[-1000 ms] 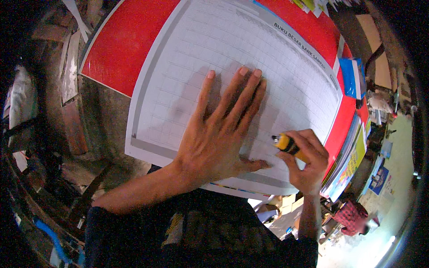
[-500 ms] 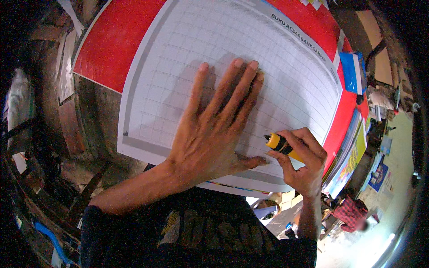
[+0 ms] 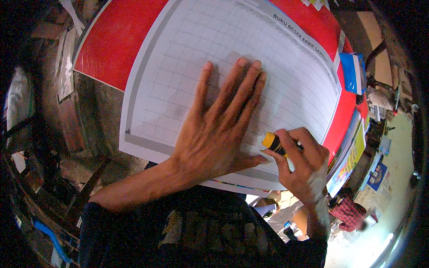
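A large white sheet printed with a grid table (image 3: pixel 174 85) lies over a red glossy surface (image 3: pixel 111 44). My left hand (image 3: pixel 214 129) is spread flat on the sheet's middle, palm down, thumb stretched to the right. To its right, my right hand (image 3: pixel 306 165) grips a thick yellow-and-black marker (image 3: pixel 271 141) between thumb and fingers. The marker is low over the sheet's lower right part, its yellow end toward my left hand. I cannot tell whether its tip touches the paper.
Right of the red surface lie a blue-and-white packet (image 3: pixel 351 73) and a stack of colourful printed papers (image 3: pixel 346 163). Farther off at lower right is a person in a red checked shirt (image 3: pixel 347 213). Worn wooden boards (image 3: pixel 73 129) fill the left, with a blue tube-like strip (image 3: pixel 52 241) below.
My right hand has turned and changed the marker's tilt, so its dark tip no longer shows. My left hand and the sheet have shifted slightly to the right.
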`<state>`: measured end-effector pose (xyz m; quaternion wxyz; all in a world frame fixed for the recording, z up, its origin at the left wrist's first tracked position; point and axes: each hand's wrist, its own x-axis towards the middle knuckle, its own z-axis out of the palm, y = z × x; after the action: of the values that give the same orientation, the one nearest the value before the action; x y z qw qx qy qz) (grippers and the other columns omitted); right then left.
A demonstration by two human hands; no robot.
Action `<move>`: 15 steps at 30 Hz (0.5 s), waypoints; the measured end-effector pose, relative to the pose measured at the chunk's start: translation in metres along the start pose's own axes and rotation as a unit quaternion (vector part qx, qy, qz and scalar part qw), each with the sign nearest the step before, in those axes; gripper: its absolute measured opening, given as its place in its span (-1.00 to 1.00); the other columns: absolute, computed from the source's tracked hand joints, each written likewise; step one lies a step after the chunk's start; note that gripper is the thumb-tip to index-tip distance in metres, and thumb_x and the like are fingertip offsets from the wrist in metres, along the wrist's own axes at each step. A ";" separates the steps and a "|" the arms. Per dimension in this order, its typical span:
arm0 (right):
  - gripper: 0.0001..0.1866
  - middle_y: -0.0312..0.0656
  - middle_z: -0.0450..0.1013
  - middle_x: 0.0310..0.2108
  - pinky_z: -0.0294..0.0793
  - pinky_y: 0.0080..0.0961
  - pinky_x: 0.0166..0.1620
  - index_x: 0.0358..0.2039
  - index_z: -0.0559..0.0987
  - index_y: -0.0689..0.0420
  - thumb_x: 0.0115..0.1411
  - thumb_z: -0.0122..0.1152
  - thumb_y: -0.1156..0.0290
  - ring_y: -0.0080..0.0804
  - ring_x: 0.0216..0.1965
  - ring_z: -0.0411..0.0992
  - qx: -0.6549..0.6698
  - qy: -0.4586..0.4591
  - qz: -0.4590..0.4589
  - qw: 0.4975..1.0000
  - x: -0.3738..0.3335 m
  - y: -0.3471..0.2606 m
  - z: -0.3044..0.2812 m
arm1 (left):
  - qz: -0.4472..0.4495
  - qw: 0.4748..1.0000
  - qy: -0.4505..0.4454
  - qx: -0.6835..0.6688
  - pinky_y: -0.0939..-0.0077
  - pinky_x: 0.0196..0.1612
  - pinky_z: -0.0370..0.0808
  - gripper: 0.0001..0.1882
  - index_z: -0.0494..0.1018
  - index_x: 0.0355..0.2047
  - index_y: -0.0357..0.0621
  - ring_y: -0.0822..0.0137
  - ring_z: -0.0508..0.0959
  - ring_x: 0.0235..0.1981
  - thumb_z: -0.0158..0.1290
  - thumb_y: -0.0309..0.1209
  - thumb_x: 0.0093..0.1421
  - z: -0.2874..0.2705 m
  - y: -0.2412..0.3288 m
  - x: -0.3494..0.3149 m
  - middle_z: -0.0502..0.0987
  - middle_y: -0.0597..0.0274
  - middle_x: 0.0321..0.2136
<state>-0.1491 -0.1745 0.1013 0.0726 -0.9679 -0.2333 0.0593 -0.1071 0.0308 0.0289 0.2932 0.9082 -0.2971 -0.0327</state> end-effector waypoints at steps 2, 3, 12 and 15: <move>-0.58 -0.08 0.50 -0.35 0.55 -0.42 -0.32 -0.11 0.64 0.34 -0.01 0.55 0.54 -0.27 -0.37 0.57 0.173 0.023 0.091 0.980 0.002 0.005 0.004 | 0.001 1.000 -0.007 0.009 -0.35 0.50 -0.24 0.40 0.06 0.46 -0.35 0.00 -0.06 0.55 0.23 0.44 -0.16 0.000 0.000 0.000 0.00 -0.05 0.51; -0.59 -0.05 0.53 -0.36 0.54 -0.45 -0.30 -0.11 0.64 0.36 0.00 0.54 0.56 -0.30 -0.36 0.58 0.202 0.017 0.113 0.973 0.006 0.004 0.004 | 0.003 1.000 -0.006 0.009 -0.35 0.50 -0.24 0.40 0.06 0.46 -0.35 0.00 -0.06 0.55 0.23 0.44 -0.16 0.000 -0.001 0.001 0.00 -0.05 0.51; -0.54 -0.13 0.58 -0.25 0.59 -0.49 -0.17 -0.05 0.67 0.26 0.00 0.56 0.51 -0.36 -0.25 0.60 0.238 0.070 0.122 0.961 -0.019 0.025 0.013 | -0.006 1.000 0.004 0.015 -0.34 0.50 -0.22 0.41 0.11 0.44 -0.34 0.03 -0.03 0.54 0.19 0.50 -0.18 0.000 0.001 0.002 0.04 -0.03 0.50; -0.52 -0.14 0.57 -0.17 0.61 -0.44 -0.13 -0.03 0.68 0.17 -0.02 0.57 0.46 -0.31 -0.19 0.60 0.232 0.052 0.144 0.961 -0.022 0.022 0.007 | -0.008 1.000 -0.007 0.017 -0.33 0.50 -0.22 0.40 0.12 0.44 -0.33 0.05 -0.01 0.54 0.19 0.50 -0.17 -0.001 0.002 0.000 0.05 -0.02 0.50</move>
<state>-0.1603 -0.2030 0.0924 0.2977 -0.9496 -0.0673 0.0713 -0.1079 0.0299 0.0313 0.2748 0.9153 -0.2920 -0.0364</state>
